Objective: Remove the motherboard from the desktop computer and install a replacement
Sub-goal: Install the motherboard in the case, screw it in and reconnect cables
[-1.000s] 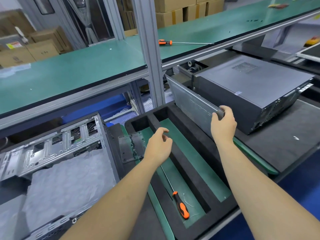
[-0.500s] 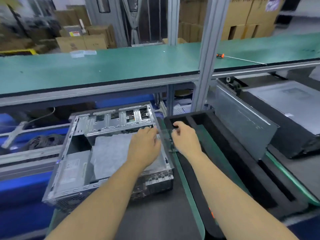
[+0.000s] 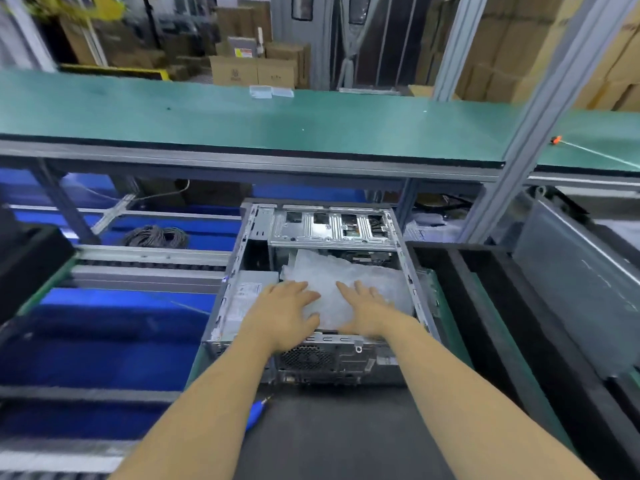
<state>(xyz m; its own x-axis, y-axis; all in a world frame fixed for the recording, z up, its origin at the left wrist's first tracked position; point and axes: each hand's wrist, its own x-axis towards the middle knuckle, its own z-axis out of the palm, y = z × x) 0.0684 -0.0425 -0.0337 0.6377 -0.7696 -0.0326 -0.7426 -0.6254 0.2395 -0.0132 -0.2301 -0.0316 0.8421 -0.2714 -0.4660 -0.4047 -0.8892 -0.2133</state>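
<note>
Two hands in the shot, both flat on the same thing: my left hand (image 3: 287,311) and right hand (image 3: 365,311) lie palm-down, fingers straight and a bit spread, on one white crinkly plastic sheet (image 3: 346,275) inside the open desktop case (image 3: 228,306). Nothing gripped by either, just resting or pressing on it. The sheet covers the case floor, so I can't tell what's underneath, board or not.

One case, lying on its side on the dark mat (image 3: 332,431) right in front of me, rear panel with its one round fan grille (image 3: 306,356) facing me. Inside I count one silver power supply (image 3: 246,299) just left of the sheet and one drive cage (image 3: 332,226) at the far end.

One blue-handled screwdriver (image 3: 256,412) pokes out from behind my left forearm, near the case's corner. One black foam tray (image 3: 460,306) sits just right of the case, with one grey side panel (image 3: 575,289) leaning beyond it. One orange-handled screwdriver (image 3: 556,140) is way off on the green upper shelf (image 3: 207,116).
</note>
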